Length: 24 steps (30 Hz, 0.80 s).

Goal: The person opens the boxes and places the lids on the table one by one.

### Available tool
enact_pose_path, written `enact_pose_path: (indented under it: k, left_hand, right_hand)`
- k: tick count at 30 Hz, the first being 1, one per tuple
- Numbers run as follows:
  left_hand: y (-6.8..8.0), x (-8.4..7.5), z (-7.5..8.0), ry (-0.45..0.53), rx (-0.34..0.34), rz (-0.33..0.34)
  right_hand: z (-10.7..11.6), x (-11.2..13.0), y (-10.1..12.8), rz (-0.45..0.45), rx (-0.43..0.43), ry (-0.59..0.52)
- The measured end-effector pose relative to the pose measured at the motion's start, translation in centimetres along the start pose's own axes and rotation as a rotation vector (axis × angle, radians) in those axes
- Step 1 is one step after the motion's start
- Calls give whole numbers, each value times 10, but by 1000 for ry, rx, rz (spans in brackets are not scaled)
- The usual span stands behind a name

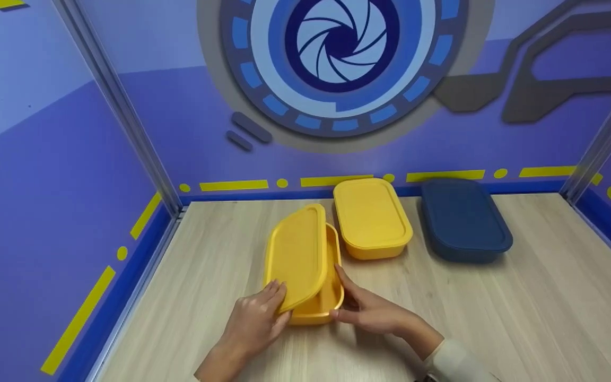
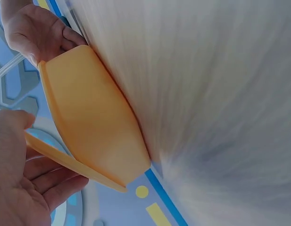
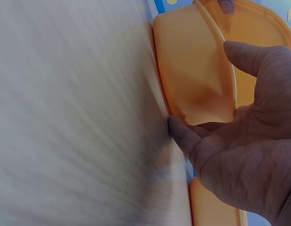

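A yellow container (image 1: pixel 313 317) stands on the wooden table (image 1: pixel 496 307) near the front. Its yellow lid (image 1: pixel 297 254) is tilted up on its left side, leaving the right side uncovered. My left hand (image 1: pixel 271 313) pinches the lid's near corner, fingers on top and thumb under the edge. My right hand (image 1: pixel 350 305) holds the container's right wall, thumb at the near corner. In the left wrist view the lid edge (image 2: pixel 65 160) stands off the container's base (image 2: pixel 93 122). In the right wrist view my right hand (image 3: pixel 249 155) grips the container (image 3: pixel 197 80).
A second yellow container (image 1: pixel 372 217) with its lid on sits just behind. A dark blue lidded container (image 1: pixel 464 220) stands to its right. Purple walls (image 1: pixel 45 185) close the table on the left, back and right.
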<state>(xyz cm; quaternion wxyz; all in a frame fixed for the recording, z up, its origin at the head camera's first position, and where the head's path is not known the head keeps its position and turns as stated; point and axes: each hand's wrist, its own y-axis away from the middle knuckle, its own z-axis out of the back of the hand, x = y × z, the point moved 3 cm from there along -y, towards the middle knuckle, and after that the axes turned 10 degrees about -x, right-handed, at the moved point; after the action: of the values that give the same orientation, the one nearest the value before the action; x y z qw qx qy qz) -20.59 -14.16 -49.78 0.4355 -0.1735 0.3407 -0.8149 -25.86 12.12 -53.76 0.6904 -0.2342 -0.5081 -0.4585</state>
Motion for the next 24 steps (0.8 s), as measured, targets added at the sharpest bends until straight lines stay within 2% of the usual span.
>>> enact_pose_path:
  k: [7, 13, 20, 24]
  left_hand:
    - [-3, -1, 4, -46, -39, -39]
    - [-2, -2, 5, -54, -73, -25]
    - [1, -3, 3, -72, -144, -34]
    - [2, -2, 5, -67, -174, -13]
  right_hand:
    - [1, -1, 1, -9, -3, 5]
    - [1, -1, 0, -10, 1, 6]
    - [1, -1, -1, 8, 3, 18]
    - [0, -1, -1, 10, 4, 8]
